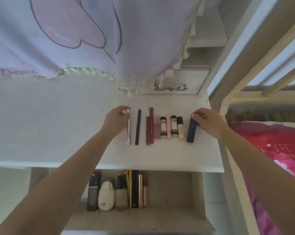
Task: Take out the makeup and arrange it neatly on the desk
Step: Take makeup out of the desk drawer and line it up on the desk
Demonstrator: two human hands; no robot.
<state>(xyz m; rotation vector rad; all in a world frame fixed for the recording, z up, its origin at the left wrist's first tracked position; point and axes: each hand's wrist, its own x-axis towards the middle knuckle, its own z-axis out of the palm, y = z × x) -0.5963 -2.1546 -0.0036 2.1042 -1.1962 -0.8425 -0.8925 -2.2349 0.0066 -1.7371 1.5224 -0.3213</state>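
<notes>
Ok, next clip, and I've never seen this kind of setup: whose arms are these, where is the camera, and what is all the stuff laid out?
No machine here: a person wears one wide-angle camera on the head, looking down at their own bare hands. On the white desk lies a row of makeup sticks and tubes. The left hand pinches a white pen-like stick at the row's left end. The right hand grips the top of a dark blue tube at the right end. Below the desk edge an open drawer holds more makeup, including a white oval case. A lilac curtain hangs behind.
</notes>
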